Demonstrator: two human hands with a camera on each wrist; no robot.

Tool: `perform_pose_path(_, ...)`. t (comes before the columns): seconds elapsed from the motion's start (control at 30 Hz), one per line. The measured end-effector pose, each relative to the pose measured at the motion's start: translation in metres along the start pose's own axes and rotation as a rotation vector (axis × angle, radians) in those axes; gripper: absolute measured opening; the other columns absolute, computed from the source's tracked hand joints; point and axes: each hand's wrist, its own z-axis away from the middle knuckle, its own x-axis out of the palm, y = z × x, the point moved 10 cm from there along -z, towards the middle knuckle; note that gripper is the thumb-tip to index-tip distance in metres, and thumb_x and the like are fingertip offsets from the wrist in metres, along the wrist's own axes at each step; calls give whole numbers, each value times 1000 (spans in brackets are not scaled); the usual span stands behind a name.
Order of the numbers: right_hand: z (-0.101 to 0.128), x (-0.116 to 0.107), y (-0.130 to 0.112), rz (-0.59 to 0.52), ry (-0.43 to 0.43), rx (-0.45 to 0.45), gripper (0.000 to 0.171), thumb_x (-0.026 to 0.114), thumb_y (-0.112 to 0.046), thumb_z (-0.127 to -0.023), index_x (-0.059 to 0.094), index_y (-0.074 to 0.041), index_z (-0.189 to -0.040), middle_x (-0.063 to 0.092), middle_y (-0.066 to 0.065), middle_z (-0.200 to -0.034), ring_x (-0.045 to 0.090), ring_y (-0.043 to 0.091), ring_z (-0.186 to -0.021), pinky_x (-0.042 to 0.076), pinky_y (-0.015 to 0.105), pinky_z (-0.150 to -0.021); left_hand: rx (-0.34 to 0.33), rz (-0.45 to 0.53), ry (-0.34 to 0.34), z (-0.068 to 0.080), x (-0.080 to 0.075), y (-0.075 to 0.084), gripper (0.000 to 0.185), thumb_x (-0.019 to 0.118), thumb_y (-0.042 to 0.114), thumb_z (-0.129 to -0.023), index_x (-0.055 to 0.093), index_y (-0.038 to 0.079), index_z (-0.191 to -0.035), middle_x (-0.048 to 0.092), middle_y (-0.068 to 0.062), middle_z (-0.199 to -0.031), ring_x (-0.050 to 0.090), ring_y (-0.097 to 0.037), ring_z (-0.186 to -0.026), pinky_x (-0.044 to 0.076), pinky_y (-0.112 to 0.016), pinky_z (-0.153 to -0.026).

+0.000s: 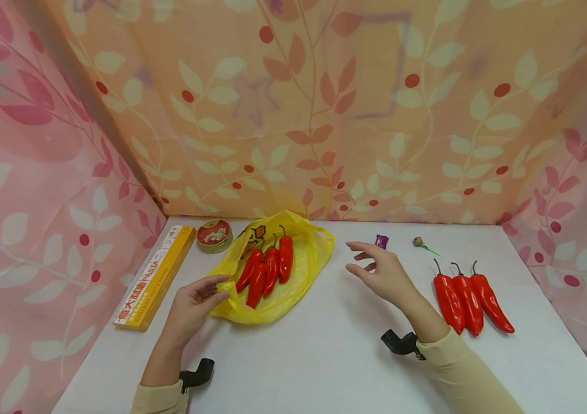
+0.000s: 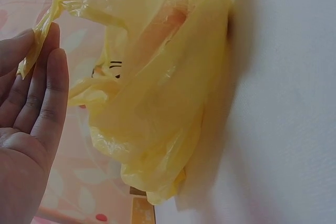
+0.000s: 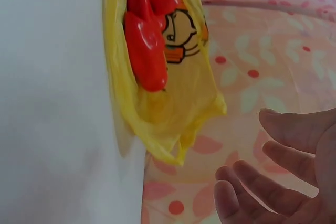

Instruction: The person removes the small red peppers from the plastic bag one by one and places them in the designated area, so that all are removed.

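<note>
Left hand (image 1: 196,299) at yellow bag (image 1: 300,270) edge

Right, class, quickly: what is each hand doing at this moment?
Left hand: pinches the edge of the thin yellow plastic bag.
Right hand: open, holding nothing.
</note>
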Motion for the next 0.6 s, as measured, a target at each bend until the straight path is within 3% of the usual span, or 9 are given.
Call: perform_pose_path(0.6,-61,93,-22,-153,-180,36,47,74,-26,-93,62,-18,-137,63,6,-138,65,33,-116,60,42,-88,9,-7,-5,-1,1,-1,42,76,29,-92,68,13,-130,65,-7,-133,64,-15,-108,54,-16,-89)
